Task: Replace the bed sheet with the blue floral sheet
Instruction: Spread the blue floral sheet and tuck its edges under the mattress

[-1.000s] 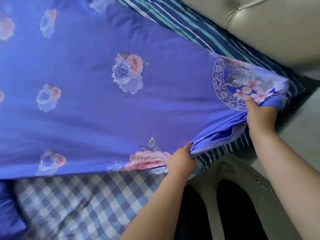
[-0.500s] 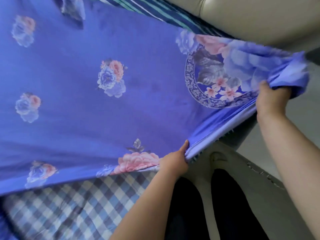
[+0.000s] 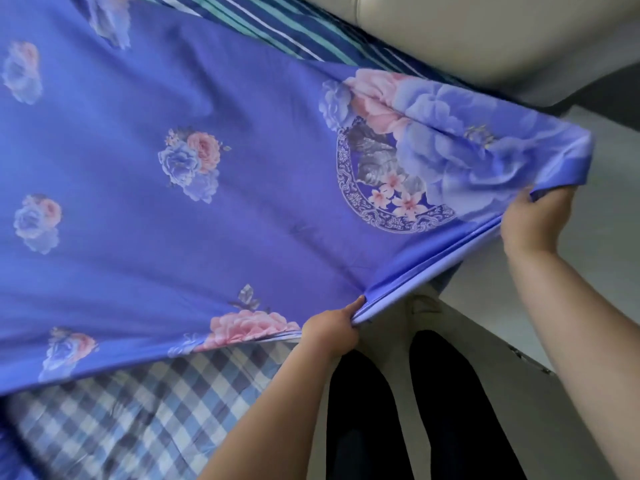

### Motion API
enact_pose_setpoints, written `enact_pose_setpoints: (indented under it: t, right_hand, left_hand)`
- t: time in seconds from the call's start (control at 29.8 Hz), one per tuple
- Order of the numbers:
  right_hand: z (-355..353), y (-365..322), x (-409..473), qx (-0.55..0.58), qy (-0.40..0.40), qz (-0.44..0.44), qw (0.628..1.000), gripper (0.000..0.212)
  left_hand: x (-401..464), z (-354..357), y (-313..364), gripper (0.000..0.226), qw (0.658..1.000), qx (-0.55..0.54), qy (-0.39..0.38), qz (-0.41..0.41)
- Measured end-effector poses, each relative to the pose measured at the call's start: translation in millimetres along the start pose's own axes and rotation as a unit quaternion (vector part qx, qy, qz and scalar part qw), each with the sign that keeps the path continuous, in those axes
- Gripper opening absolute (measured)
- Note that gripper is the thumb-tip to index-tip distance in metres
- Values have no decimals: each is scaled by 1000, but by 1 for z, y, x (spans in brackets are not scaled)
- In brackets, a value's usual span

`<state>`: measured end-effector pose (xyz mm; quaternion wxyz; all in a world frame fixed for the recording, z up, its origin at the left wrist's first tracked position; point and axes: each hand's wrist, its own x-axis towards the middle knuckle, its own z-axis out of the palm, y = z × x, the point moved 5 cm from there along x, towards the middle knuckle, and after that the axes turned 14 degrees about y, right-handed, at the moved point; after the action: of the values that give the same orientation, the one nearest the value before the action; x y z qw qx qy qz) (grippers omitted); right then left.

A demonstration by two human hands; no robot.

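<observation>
The blue floral sheet (image 3: 214, 188) is stretched taut over the bed, filling most of the view. My left hand (image 3: 330, 332) grips its near edge at the bed's side. My right hand (image 3: 535, 221) holds the corner with the large flower print, lifted off the bed toward the right. Between my hands the hem runs in a straight folded line. A navy sheet with teal and white stripes (image 3: 277, 29) shows beyond the floral sheet's far edge. A blue and white checked cloth (image 3: 145, 410) lies under the near edge at lower left.
A beige padded headboard (image 3: 467, 32) stands at the top right. Pale floor (image 3: 606, 237) lies to the right of the bed. My dark-clad legs (image 3: 415, 410) stand against the bed's side, next to a light bed frame edge (image 3: 519, 375).
My right hand has pulled the sheet's corner outward to the right and up, unfolding the large flower print. The sheet now covers more of the striped sheet. My left hand stayed on the near edge.
</observation>
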<state>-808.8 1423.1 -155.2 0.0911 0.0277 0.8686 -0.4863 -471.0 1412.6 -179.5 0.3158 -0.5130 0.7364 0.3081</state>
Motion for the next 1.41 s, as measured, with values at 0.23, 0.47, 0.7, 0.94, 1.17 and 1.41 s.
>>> enact_pose_setpoints:
  t: [0.23,0.47,0.7,0.94,1.17,1.41]
  right_hand:
    - [-5,20,7,-114,2,26,993,53]
    - [-2,-28,17,-186,117,-46,974,49]
    - [131,-92,-39,-196,-212,-380,879,26]
    - [207,-98,-15,-403,-254,-294,828,52]
    - [191,-100,-36,-312,-377,-385,782,16]
    - [158,-95,-17,-307,-312,-418,796,21]
  left_hand:
    - [-6,27,16,53,998,21,-57,6]
    - [-2,32,39,74,992,33,-120,25]
    - [56,-87,42,46,993,-13,99,66]
    - [121,-220,18,29,902,-18,384,196]
    - [186,-277,74,58,899,134,316,273]
    - [229,-308,98,61,894,399,22,204]
